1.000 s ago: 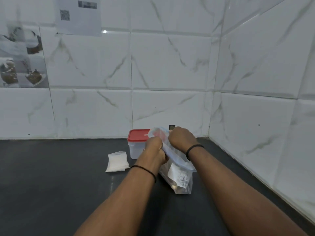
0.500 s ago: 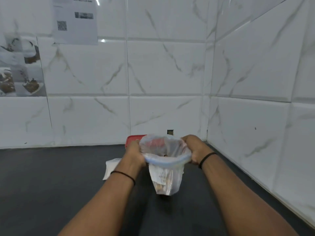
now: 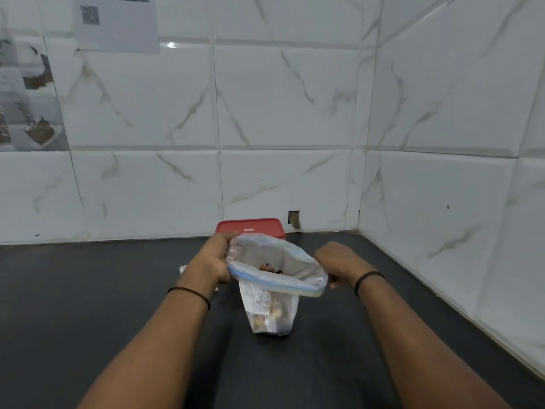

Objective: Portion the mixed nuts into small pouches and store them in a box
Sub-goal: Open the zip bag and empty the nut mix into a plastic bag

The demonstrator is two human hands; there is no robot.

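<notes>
Dark counter (image 3: 88, 305) bears red-lidded box (image 3: 250, 227), pouches (image 3: 183, 268).

The bag (image 3: 275, 278) hides most of the box (image 3: 250, 227) at 12 o'clock. The left hand (image 3: 216, 258) covers nearly all the white pouches (image 3: 183, 268) at 9 o'clock. The paper (image 3: 118, 23) is cut off on top.

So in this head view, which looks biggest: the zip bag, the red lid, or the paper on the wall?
1. Zip bag, though it is nearest the camera.
2. Paper on the wall, cut off at the top.
3. Red lid, partly hidden.
</notes>
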